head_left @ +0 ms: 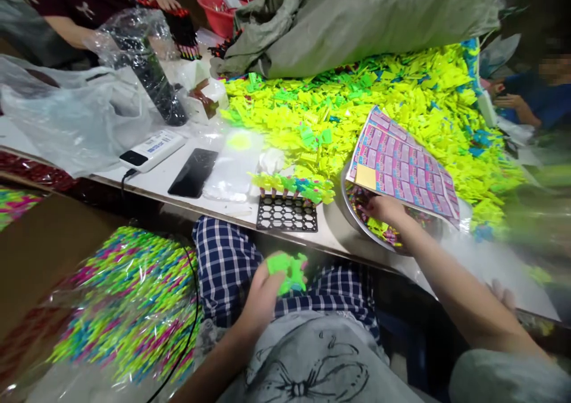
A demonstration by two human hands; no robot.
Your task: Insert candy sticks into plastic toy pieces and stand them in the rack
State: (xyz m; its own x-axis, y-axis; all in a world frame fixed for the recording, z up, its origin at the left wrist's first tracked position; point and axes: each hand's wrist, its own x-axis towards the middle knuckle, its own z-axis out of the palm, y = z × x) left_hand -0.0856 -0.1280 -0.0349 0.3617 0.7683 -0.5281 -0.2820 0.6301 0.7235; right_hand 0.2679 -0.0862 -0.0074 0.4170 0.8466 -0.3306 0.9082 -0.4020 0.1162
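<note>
Shirt [307,361] below, left hand [260,290] pinches green pieces [288,279], right hand [387,208], grip hidden, dips into bowl [362,229], rack [286,216] part-filled, front holes bare

A printed sheet [404,162] hides part of the bowl [353,217], where the right fingers [375,208] blur.

The left hand [262,285] holds green pieces [285,269]; the right hand [388,209] dips into a metal bowl [358,227].
</note>
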